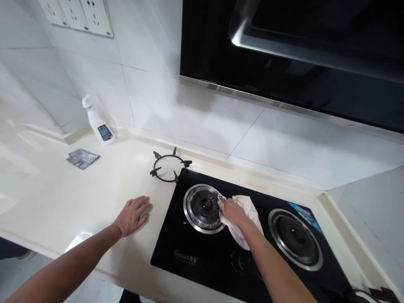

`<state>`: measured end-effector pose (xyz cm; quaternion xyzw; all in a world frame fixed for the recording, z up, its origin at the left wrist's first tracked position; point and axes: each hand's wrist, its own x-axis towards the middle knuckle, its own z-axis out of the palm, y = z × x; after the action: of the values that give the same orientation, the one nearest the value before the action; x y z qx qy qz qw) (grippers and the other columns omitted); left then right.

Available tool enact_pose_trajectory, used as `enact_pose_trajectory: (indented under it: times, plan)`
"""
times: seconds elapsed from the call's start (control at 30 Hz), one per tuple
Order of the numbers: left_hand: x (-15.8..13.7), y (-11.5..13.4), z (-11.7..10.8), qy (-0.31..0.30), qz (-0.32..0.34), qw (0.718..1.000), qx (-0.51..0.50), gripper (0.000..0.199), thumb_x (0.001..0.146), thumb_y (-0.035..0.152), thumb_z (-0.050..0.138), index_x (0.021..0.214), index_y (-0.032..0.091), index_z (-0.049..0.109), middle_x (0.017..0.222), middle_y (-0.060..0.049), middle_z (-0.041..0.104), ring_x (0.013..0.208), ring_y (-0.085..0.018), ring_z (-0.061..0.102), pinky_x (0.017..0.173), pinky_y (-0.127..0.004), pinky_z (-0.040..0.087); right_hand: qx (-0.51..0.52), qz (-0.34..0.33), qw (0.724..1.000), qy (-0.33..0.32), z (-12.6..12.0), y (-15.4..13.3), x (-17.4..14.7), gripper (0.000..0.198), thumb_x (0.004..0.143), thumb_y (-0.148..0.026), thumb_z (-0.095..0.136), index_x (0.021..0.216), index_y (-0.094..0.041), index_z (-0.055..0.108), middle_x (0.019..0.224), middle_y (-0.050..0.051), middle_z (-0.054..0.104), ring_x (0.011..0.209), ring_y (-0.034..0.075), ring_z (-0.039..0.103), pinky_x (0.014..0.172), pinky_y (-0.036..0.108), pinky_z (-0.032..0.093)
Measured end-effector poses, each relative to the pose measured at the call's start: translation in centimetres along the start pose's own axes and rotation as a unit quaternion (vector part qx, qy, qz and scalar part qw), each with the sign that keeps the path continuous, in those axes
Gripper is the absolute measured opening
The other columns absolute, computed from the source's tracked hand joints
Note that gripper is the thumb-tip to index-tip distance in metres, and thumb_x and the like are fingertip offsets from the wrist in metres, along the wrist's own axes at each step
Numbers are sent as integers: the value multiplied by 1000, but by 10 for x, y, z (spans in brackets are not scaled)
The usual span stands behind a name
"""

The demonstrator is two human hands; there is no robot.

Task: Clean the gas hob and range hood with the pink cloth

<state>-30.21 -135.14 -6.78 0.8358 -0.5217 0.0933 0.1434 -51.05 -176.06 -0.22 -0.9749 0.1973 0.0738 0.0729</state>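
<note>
My right hand (232, 211) is closed on a pale pink cloth (251, 210), pressing part of it against the right rim of the left burner (203, 209). The rest of the cloth spreads over the black glass cooktop (195, 248) between the two burners. Flat on the cream countertop (94, 198), left of the cooktop, rests my left hand (132, 215), its fingers stretched out and nothing held. Beyond it a black pan support ring (170, 168) lies partly over the cooktop's back left corner. The right burner (296, 239) has its metal ring showing, without a pan support.
A white spray bottle (100, 125) stands by the wall at the back left, with a crumpled grey packet or cloth (82, 158) before it. A black range hood (284, 67) overhangs the cooktop. Wall sockets (77, 14) are at the upper left.
</note>
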Motion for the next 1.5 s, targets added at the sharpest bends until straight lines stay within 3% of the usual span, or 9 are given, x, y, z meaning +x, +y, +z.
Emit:
enact_pose_trajectory:
  times: [0.3,0.57,0.73,0.93,1.0,1.1,1.2,1.33,1.5]
  plan:
    - [-1,-2,5,11,0,1000,-2,36,94,37,53,127,26,62,142,-10,59,133,-30,51,103,-47,43,-44,79,995,51,59,-81,-89,47,101,-39,39,130,-8,60,131,23,59,115,33,59,96,42,47]
    - [-1,-3,4,11,5,1000,1,37,94,38,52,128,25,62,142,-11,59,133,-29,51,103,-47,43,144,-102,981,76,80,-172,-92,25,92,-16,42,99,-21,66,103,9,68,97,23,63,87,34,50]
    - [0,-3,2,10,5,1000,1,37,94,38,51,126,25,63,141,-11,60,131,-29,53,103,-47,44,443,-122,879,125,67,-195,-93,29,96,-36,43,108,-23,66,106,7,70,101,21,64,92,34,51]
    - [0,-2,1,8,1,1000,-1,36,95,38,51,127,26,63,142,-10,59,132,-29,52,103,-47,44,641,53,747,167,5,-83,-119,48,87,-60,54,114,-23,67,113,10,73,104,28,68,92,40,53]
    - [0,-1,1,5,0,1000,-1,36,94,38,53,126,26,63,142,-10,59,132,-29,52,103,-47,44,597,78,773,202,-9,-31,-129,51,87,-63,50,113,-23,66,115,11,71,106,29,67,94,42,52]
    - [0,-1,2,7,0,1000,6,36,94,37,52,127,25,62,142,-10,59,132,-29,52,103,-47,44,362,146,886,251,-13,31,-143,48,79,-63,57,100,-22,69,124,15,64,121,36,57,105,53,44]
    - [0,-3,3,12,7,1000,12,36,96,38,51,128,25,61,142,-10,60,132,-29,52,103,-47,43,163,231,895,344,-1,58,-152,53,79,-62,51,106,-18,67,128,22,58,124,42,51,104,64,40]
    - [0,-4,3,10,14,1000,16,36,96,39,50,127,25,62,142,-10,60,131,-29,53,102,-47,44,220,134,919,299,30,32,-146,48,92,-52,39,113,-17,65,115,18,66,109,31,62,99,49,50]
    - [0,-4,2,13,13,1000,19,37,97,39,49,127,24,62,142,-11,60,131,-29,53,102,-46,44,256,69,946,184,71,-33,-111,60,100,-51,27,130,-13,62,137,17,61,132,28,52,117,46,36]
